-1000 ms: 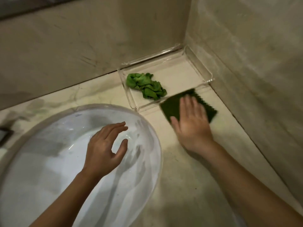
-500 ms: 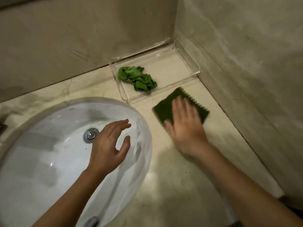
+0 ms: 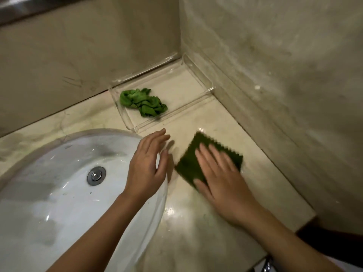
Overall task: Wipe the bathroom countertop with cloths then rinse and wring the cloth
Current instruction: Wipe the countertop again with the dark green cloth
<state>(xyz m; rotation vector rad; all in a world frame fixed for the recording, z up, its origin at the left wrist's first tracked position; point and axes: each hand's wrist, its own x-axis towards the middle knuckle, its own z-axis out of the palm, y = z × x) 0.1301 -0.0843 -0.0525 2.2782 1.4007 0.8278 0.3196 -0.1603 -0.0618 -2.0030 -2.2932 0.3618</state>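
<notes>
A dark green cloth [image 3: 191,163] with zigzag edges lies flat on the beige marble countertop [image 3: 198,222], to the right of the basin. My right hand [image 3: 220,177] presses on it palm down with the fingers spread and flat. My left hand [image 3: 149,163] hovers over the basin's right rim, fingers apart, holding nothing. A crumpled bright green cloth [image 3: 143,103] sits in a clear plastic tray [image 3: 202,77] in the back corner.
The white oval basin [image 3: 39,203] with a metal drain plug [image 3: 96,175] fills the left side. Tiled walls close the corner at the back and right. The countertop's front edge is at the lower right.
My right hand has slid the dark cloth toward me, away from the tray. My left hand has moved right, from over the basin to its right rim.
</notes>
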